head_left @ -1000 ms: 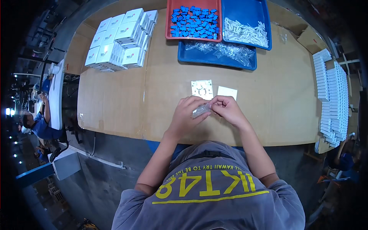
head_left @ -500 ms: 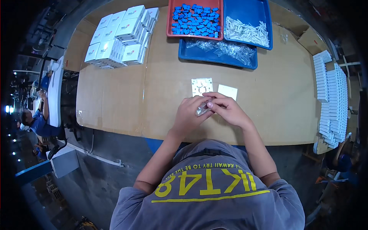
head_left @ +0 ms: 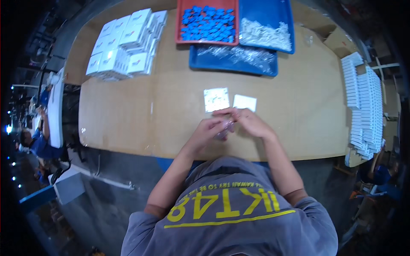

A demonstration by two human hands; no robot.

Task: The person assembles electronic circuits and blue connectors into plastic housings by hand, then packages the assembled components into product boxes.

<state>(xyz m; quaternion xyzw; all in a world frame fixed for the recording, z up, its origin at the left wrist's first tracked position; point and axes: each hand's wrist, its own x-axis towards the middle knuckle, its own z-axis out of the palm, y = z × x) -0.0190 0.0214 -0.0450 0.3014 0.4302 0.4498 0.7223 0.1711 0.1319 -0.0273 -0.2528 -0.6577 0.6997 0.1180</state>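
Clear plastic bag [head_left: 223,134] is sitting between your two hands, just above the tabletop [head_left: 179,115] near its front edge. Your left hand [head_left: 206,131] is closing its fingers around the bag, leaving little gap, and the plastic is showing between thumb and fingertips. Your right hand [head_left: 253,123] is meeting it from the other side, with its fingers bending inward over the top of the bag; blur and overlap are hiding their tips, so you cannot tell whether they are pinching the plastic or only resting against it.

Just beyond your hands, a white square plate [head_left: 216,100] is lying flat, its details washing out in the glare. A plain white square piece [head_left: 244,103] is lying just to its right. Farther back, a red tray [head_left: 206,42] is holding blue parts [head_left: 208,24], and a blue tray [head_left: 270,9] beside it is holding slender white pieces [head_left: 265,35]. Another blue tray [head_left: 232,69], nearer you, is carrying crumpled clear plastic [head_left: 245,57]. White boxes [head_left: 115,45] are standing stacked at the back left, and rows of white pieces [head_left: 370,106] are lining the right end.
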